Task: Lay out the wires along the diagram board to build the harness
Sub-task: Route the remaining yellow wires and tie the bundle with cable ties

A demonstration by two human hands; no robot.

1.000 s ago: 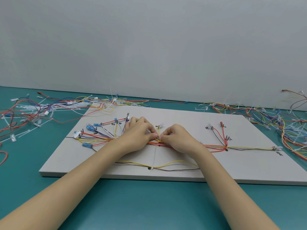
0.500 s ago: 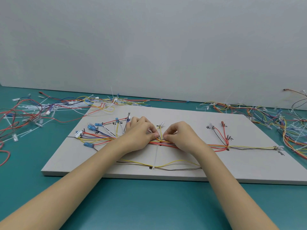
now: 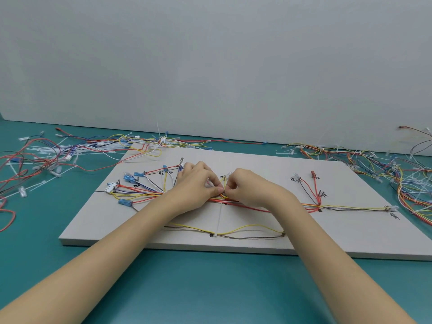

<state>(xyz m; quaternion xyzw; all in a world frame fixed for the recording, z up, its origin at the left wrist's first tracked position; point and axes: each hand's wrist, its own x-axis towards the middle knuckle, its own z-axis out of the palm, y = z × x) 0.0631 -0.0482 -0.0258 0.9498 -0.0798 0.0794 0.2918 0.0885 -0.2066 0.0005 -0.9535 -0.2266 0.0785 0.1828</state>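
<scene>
A grey diagram board (image 3: 350,235) lies on the teal table. A harness of red, yellow, blue and brown wires (image 3: 287,208) runs along its middle, fanning left to blue connectors (image 3: 128,177) and a white plug (image 3: 111,186). At the trunk's centre my left hand (image 3: 196,183) and my right hand (image 3: 250,188) meet, fingers curled, both pinching the yellow wires of the bundle at a peg. A white cable tie (image 3: 219,220) hangs down from there to a lower yellow and brown wire loop (image 3: 247,231).
Loose wires and white cable ties (image 3: 44,160) lie piled on the table left of the board. Another tangle of wires (image 3: 397,174) lies at the right. A pale wall stands behind the table. Bare teal table (image 3: 210,288) lies in front of the board.
Both hands stay at the bundle's centre; the fingertips have shifted slightly closer together. The view has tilted a little. No wire has visibly moved.
</scene>
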